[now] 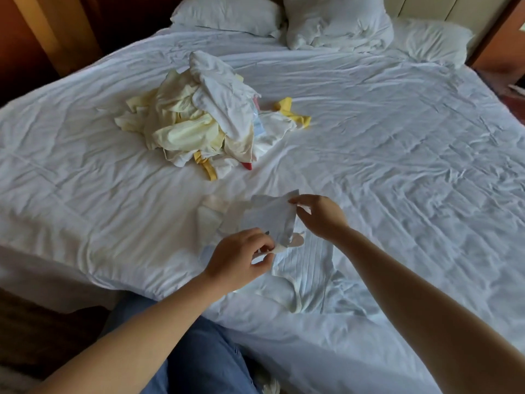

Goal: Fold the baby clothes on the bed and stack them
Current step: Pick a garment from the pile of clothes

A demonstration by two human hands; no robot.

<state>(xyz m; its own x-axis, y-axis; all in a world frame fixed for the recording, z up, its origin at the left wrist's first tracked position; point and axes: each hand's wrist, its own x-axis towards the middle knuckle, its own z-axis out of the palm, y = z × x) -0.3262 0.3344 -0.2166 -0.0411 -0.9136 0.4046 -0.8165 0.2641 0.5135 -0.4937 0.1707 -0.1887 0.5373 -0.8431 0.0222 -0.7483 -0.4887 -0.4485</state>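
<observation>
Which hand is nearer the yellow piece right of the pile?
Right: the right hand is on the near side of the yellow piece; left hand farther back, leftward.

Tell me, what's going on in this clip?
A person at the bed is working on one small white garment near the front edge. The left hand pinches its near part and the right hand pinches its far corner, lifting the cloth a little. Farther back lies a loose pile of white and yellow clothes, not yet folded. At the head of the bed are pillows.
</observation>
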